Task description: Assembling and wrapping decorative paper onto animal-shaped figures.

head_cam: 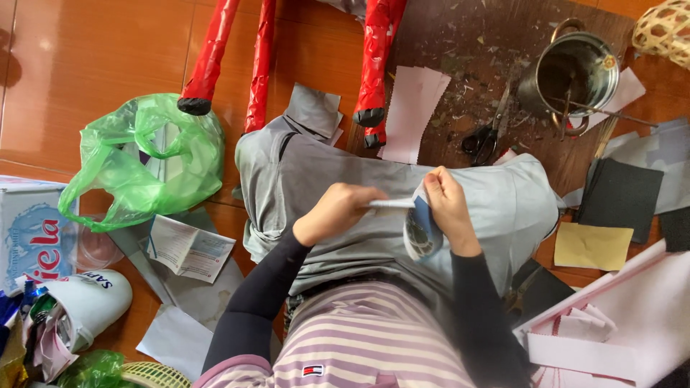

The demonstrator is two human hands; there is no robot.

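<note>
Paper piece (419, 228) over my lap, both hands on it. Left hand (332, 212) fingers pinching its white edge, right hand (449, 205) fingers pinching the top fold. Thin, light, floppy, probably tears easily; grip edges. Scissors (485, 141) on floor.

green plastic bag (140, 162), red wrapped legs (208, 57) (glossy) — purple-striped shirt (359, 338), yellow paper (593, 246)

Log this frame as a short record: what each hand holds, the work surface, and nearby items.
left hand: pinches the left end of a folded paper strip
right hand: grips the strip's other end and a blue-printed paper piece
surface: grey-trousered lap, person seated on a tiled floor
nearby: black scissors, metal pot, green plastic bag, pink paper sheets, black paper
</note>
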